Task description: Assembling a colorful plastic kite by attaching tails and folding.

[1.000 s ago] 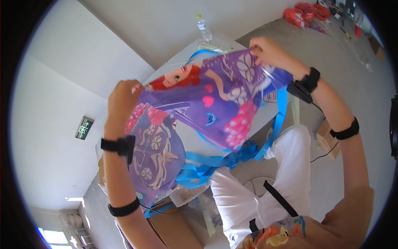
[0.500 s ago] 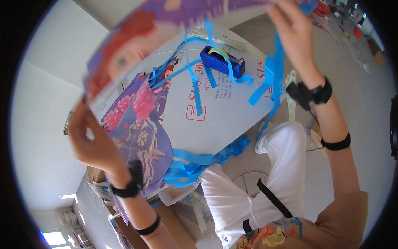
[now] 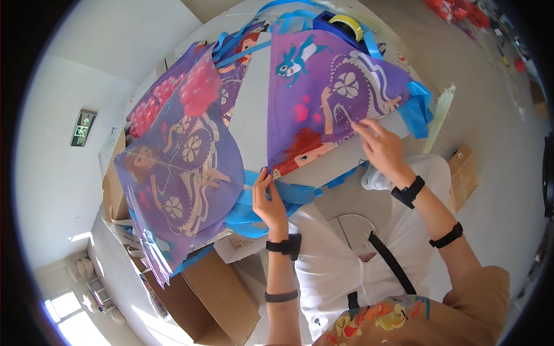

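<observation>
A purple printed kite sheet (image 3: pixel 311 109), with a cartoon figure in red hair and a blue animal, lies spread on the pale board. My left hand (image 3: pixel 269 205) pinches its near left corner between thumb and fingers. Over the sheet's near edge, my right hand (image 3: pixel 382 151) has its fingers apart and partly stretched, the fingertips by the printed dress. To the left rests a pile of similar kite sheets (image 3: pixel 190 167), overlapping one another. Blue ribbons (image 3: pixel 416 109) trail from the sheet's right corner, and more blue ribbon (image 3: pixel 245 219) hangs below the pile.
Behind the sheet stands a blue tape dispenser (image 3: pixel 323 22) with a yellow-cored roll, partly covered. A bundle of thin pale rods (image 3: pixel 441 115) sits off the board's right edge. An open cardboard box (image 3: pixel 225 294) is at lower left; a brown carton (image 3: pixel 463 176) stands at right.
The kite sheet has come down from in front of me onto the board, now covering part of the tape dispenser. Both hands have lowered, the left moving right to the sheet's near corner.
</observation>
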The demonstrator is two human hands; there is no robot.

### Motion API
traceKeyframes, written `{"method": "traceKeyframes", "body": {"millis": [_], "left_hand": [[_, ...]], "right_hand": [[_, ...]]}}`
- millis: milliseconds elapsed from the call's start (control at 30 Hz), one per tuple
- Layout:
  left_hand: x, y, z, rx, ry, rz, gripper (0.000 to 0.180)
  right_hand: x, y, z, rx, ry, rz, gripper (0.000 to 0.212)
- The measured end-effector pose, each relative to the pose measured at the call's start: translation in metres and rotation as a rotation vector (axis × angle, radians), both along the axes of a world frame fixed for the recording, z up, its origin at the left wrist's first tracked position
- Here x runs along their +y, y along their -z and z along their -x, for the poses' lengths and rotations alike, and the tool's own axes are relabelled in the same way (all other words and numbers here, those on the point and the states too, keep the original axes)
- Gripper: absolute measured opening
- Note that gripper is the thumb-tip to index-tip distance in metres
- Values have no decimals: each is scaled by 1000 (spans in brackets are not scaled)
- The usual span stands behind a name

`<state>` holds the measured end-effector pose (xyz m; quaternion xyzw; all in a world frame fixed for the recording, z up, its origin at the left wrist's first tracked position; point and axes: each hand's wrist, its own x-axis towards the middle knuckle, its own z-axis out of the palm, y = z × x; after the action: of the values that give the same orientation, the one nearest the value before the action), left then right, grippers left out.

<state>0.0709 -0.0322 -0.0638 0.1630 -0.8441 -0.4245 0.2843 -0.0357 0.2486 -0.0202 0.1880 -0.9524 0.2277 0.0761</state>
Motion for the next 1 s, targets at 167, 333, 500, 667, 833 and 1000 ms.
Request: {"method": "traceKeyframes", "body": {"millis": [167, 333, 500, 667, 833, 1000], "left_hand": [[-4, -8, -3, -71, 102, 5, 13], [-11, -25, -22, -124, 80, -567, 24], [-38, -38, -31, -242, -35, -475, 27], [-42, -35, -23, -353, 13, -646, 21], [-38, -27, -11, -207, -31, -802, 17], [-41, -22, -8, -140, 34, -760, 16]], "right_hand": [[-66, 13, -5, 322, -471, 91, 28], [-92, 31, -5, 262, -617, 222, 28], [-90, 37, -12, 216, -586, 171, 22], [-93, 37, -10, 260, -586, 203, 24], [-95, 37, -10, 342, -584, 169, 28], [-93, 39, -16, 323, -547, 178, 32]]}}
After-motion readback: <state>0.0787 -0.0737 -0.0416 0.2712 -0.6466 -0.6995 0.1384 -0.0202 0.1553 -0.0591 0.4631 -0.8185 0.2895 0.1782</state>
